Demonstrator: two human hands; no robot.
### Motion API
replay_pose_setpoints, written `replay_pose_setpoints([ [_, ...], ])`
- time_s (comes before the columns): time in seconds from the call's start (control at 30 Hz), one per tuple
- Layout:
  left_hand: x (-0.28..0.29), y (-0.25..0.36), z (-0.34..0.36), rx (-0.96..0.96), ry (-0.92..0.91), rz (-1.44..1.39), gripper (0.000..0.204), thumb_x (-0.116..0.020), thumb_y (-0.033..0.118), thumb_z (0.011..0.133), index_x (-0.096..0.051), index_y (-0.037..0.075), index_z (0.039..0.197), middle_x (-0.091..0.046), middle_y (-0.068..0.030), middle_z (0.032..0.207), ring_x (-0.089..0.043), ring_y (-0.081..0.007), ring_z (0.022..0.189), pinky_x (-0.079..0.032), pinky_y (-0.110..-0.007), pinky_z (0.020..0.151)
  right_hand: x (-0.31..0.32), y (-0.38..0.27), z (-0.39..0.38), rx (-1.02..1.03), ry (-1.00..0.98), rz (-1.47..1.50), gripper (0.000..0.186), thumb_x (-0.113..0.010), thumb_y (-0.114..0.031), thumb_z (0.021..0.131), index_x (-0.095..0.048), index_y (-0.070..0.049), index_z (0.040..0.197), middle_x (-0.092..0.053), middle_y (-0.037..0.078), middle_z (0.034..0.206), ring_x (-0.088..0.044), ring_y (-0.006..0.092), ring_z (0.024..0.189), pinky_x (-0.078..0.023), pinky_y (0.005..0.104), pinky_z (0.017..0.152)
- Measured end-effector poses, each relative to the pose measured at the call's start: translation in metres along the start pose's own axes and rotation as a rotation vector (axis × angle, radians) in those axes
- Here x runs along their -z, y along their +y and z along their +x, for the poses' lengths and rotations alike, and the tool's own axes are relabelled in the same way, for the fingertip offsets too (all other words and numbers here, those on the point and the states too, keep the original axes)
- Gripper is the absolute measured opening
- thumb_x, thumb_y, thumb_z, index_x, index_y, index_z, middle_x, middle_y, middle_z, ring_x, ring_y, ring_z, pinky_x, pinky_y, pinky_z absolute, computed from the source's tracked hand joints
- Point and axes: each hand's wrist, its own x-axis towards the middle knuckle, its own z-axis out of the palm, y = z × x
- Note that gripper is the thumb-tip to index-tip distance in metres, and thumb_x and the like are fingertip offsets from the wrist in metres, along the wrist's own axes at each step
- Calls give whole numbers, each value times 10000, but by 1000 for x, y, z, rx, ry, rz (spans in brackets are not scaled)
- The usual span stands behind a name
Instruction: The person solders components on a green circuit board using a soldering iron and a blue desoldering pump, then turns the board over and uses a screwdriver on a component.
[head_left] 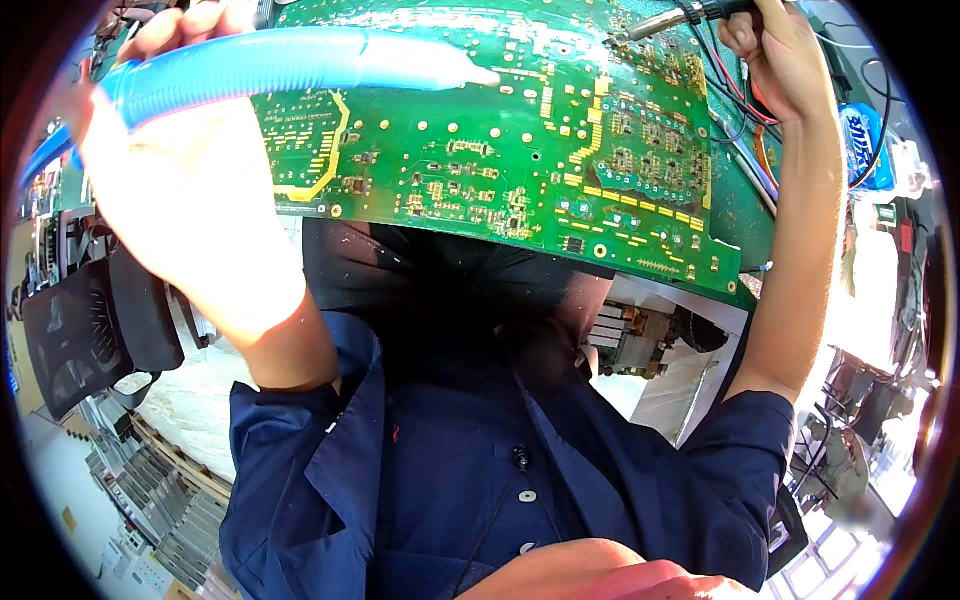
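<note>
My left hand [195, 165], washed out by bright light, is closed round a blue corrugated hose [280, 68]. The hose narrows to a pale nozzle that hangs over the upper middle of a large green circuit board [400, 160]. In my right hand [785, 60] is a soldering iron [665, 22] with a dark handle and a metal barrel. Its tip slants down to the left, at the board's upper right part; glare hides whether it touches. Small parts and gold pads cover the board, and darkened patches show on its right side.
Cables [735, 95] run beside the board on the right, near a blue package [866, 145]. A black chair [95, 325] stands at the left. Stacked grey items [165, 510] are at the lower left. The board's near edge overhangs my lap.
</note>
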Motion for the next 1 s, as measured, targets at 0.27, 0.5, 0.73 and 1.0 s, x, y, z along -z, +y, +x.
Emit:
replay_pose_setpoints([
  [0.27, 2, -37, -4, 75, -84, -317, 479, -396, 315, 964, -427, -158, 1029, -490, -273, 1048, -455, -406, 1113, -283, -515, 1075, 0, 7, 7, -48, -50, 142, 291, -498, -221, 919, -586, 12, 769, -446, 19, 437, -416, 99, 362, -361, 237, 377],
  [0.5, 15, -50, -14, 80, 91, -272, 527, -367, 322, 972, -372, -190, 1097, -453, -277, 1099, -415, -393, 1151, -249, -508, 1102, 39, 55, 43, -91, -275, 453, 299, -498, -224, 918, -582, 4, 744, -437, 17, 423, -401, 107, 354, -359, 241, 378],
  [0.73, 14, -50, -17, 131, 62, -238, 496, -358, 305, 977, -385, -174, 1101, -454, -256, 1109, -402, -372, 1173, -249, -501, 1103, 7, 19, 14, -31, -31, 163, 294, -488, -233, 923, -597, -23, 749, -432, 3, 405, -390, 96, 333, -359, 228, 377],
  [1.0, 21, -46, -18, 177, 20, -219, 511, -389, 312, 964, -347, -165, 1145, -412, -271, 1171, -406, -384, 1182, -253, -515, 1099, 5, 23, 12, 90, -8, 119, 280, -480, -211, 922, -584, -12, 755, -378, -17, 388, -326, 76, 302, -318, 201, 339],
])
